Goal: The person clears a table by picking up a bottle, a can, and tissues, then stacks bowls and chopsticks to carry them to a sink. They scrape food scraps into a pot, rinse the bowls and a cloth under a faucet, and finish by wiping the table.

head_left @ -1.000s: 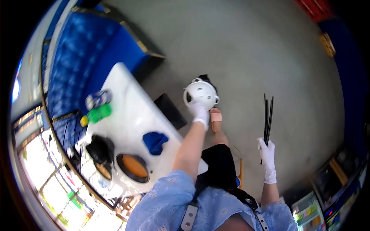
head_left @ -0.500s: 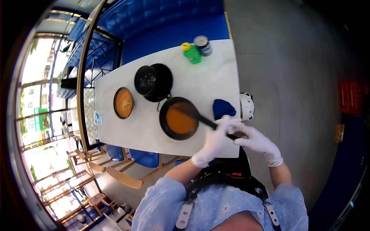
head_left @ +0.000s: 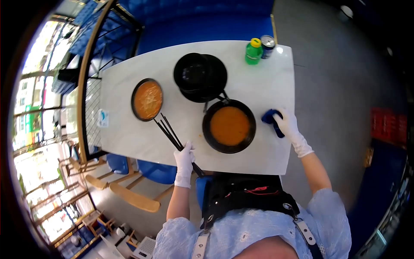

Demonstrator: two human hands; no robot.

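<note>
My left hand (head_left: 184, 159), in a white glove, is closed around a long black pronged utensil (head_left: 169, 133) at the table's near edge. Several thin prongs fan out toward the left pan, while the thick handle end sticks out below my fist. My right hand (head_left: 285, 123), also gloved, grips a dark blue cloth (head_left: 271, 117) near the table's right side. Between my hands sits a black pan (head_left: 208, 140) with orange sauce (head_left: 230, 125). Farther left, a round black dish (head_left: 134, 107) holds orange sauce topped with pale shreds (head_left: 148, 100).
Black bowls or pans (head_left: 215, 77) stand stacked behind the sauce pan on the white table (head_left: 254, 86). At the back right are a green bottle (head_left: 253, 52) and a can (head_left: 267, 48). Blue chairs (head_left: 155, 172) line the near left edge; a blue bench (head_left: 207, 30) lies behind.
My hands have moved apart: the left carried the utensil away from the sauce pan to the left, and the right let go of its handle and took hold of the blue cloth.
</note>
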